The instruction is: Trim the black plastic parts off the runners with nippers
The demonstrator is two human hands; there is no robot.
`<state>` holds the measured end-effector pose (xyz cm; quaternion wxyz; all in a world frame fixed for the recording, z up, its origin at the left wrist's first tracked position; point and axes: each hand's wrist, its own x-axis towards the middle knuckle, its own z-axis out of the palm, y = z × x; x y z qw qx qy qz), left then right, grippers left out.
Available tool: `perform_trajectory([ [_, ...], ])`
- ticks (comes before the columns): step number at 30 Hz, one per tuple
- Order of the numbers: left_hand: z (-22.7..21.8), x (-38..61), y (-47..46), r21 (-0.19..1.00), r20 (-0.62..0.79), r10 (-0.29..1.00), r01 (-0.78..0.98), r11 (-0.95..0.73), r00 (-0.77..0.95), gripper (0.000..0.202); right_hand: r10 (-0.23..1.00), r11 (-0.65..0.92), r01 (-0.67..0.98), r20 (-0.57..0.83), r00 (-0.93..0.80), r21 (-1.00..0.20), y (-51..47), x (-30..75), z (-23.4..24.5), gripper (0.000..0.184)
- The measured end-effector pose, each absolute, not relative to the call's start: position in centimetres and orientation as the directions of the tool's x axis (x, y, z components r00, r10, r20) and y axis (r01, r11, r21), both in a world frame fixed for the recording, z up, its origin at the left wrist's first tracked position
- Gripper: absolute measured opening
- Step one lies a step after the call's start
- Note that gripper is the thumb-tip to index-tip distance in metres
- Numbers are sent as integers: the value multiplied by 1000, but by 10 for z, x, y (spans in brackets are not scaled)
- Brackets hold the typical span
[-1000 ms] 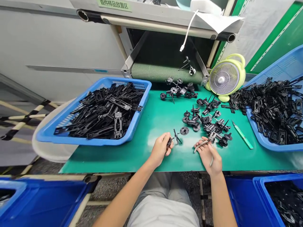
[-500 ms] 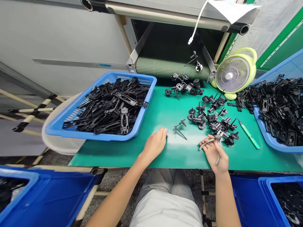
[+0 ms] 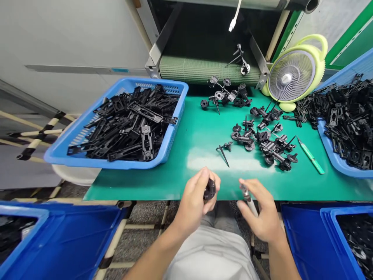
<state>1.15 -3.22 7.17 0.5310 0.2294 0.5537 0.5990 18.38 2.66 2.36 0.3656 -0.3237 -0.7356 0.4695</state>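
Note:
My left hand (image 3: pixel 196 196) is closed round a black plastic part (image 3: pixel 210 189) with a rounded end, held over the table's front edge. Most of that part is hidden by the fingers. Just to the right, my right hand (image 3: pixel 264 214) holds small pliers (image 3: pixel 249 200) with pale handles, their metal head pointing up and toward the left hand. The two hands are apart. Beyond them a black moulded sprue piece (image 3: pixel 223 151) with a long spike lies on the green table (image 3: pixel 198 136). Several black moulded clusters (image 3: pixel 271 146) are heaped to its right.
Blue baskets full of black parts stand at left (image 3: pixel 163 157) and right (image 3: pixel 335 167). A green craft knife (image 3: pixel 311 155) lies near the right basket. At the back are a conveyor belt (image 3: pixel 204 70) bearing one piece, a yellow-green fan (image 3: pixel 291 77) and a hanging white cable (image 3: pixel 234 19).
My left hand has lifted a black part off the table and moved toward me. My right hand has brought the pliers left and closer to it. The view has tilted down slightly.

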Motion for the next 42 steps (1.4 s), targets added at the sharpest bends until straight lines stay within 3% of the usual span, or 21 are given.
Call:
perform_trajectory([
  [3,86,20,-34,820,-383,893,-532,210,-237,42,699,617,213,402,-592,-758,12,183,43,58],
  [7,92,24,-37,723,-416,901,-646,246,-123,43,569,783,263,476,-671,-564,11,183,56,62],
  [17,87,26,-46,683,-389,913,-704,194,-126,41,551,804,346,389,-739,-483,4,185,70,50],
  [24,85,28,-45,522,-409,913,-822,229,-5,41,513,847,410,317,-798,-338,-1,187,84,41],
  [29,86,31,-47,503,-434,901,-836,222,-22,43,480,874,426,280,-831,-232,-2,189,92,37],
  [37,86,32,-48,471,-494,869,-848,244,-24,43,437,898,395,288,-852,-195,-1,189,86,33],
  [39,88,30,-47,488,-498,864,-846,213,-70,41,452,882,361,325,-831,-302,-1,190,81,38],
  [42,90,25,-46,536,-480,863,-831,146,-159,39,585,781,357,400,-706,-512,0,195,72,53],
])
